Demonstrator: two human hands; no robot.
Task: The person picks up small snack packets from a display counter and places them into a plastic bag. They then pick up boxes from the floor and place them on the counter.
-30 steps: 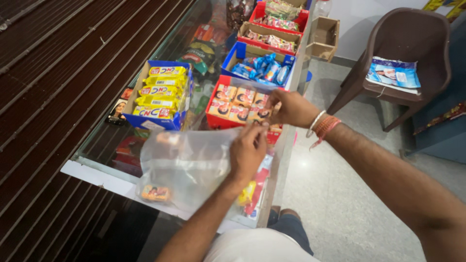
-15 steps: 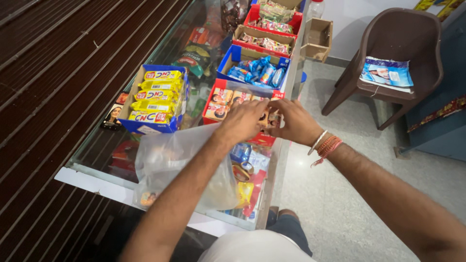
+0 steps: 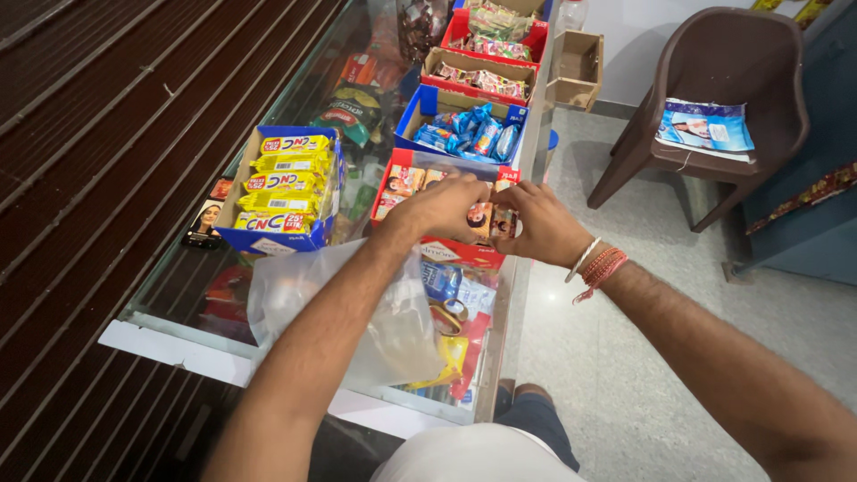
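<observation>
Both my hands are over a red display box (image 3: pixel 464 253) of small snack packets on a glass counter. My left hand (image 3: pixel 442 207) curls down into the box on the packets. Beside it, my right hand (image 3: pixel 543 225), with bangles and red thread at the wrist, pinches small brown packets (image 3: pixel 493 220) at the box's right end. A clear plastic bag (image 3: pixel 295 286) lies loose on the glass under my left forearm.
A blue box of yellow biscuit packs (image 3: pixel 281 183) stands at the left. Further back sit a blue box of blue packets (image 3: pixel 469 129) and red boxes of sweets (image 3: pixel 482 76). A small cardboard box (image 3: pixel 576 62) and a brown plastic chair (image 3: pixel 714 107) holding a magazine stand to the right.
My left hand let go of the plastic bag, which now lies on the counter, and moved up to the red box beside my right hand.
</observation>
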